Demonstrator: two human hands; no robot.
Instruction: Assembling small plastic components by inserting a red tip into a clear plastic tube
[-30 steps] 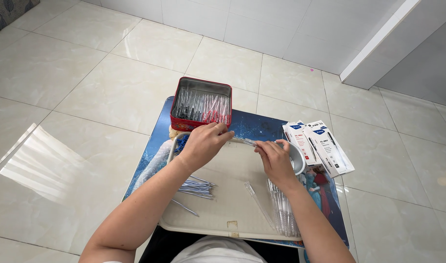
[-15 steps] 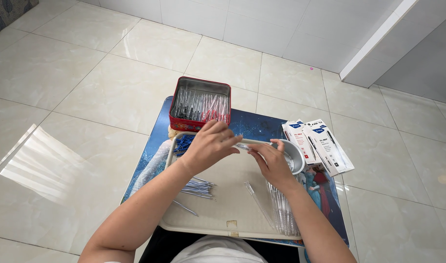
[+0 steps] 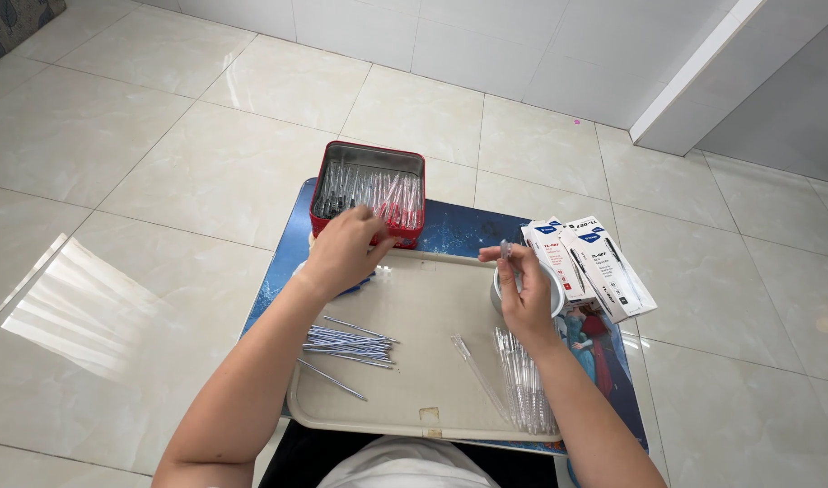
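Reaching forward over the beige tray [image 3: 423, 361], the person's left hand [image 3: 344, 251] hangs at the near edge of the red tin [image 3: 370, 192], which stands at the far end of the small blue-patterned counter [image 3: 459, 233] and is packed with clear pen barrels [image 3: 369, 188]; its fingers are bent downward and loosely together at the rim, and whether they pinch a barrel cannot be told from this angle. The right hand [image 3: 527, 291] is raised over the right side of the tray, thumb and forefinger pressed together on one slim clear pen tube [image 3: 505, 250] held nearly upright, its tip pointing away from the person. Just behind that hand a small round grey bowl [image 3: 551, 287] sits at the tray's right edge, half hidden by the fingers. On the tray, a loose bundle of thin refills [image 3: 350, 344] lies near the left forearm, with single ones strayed beside it, and a row of clear tubes [image 3: 525, 390] lies close to the right forearm, one more lying apart and slanted toward the middle. Two white flat boxes [image 3: 590, 267] rest side by side on the counter to the right of the tray, touching each other. Pale glossy floor tiles [image 3: 161, 172] surround the counter on all sides
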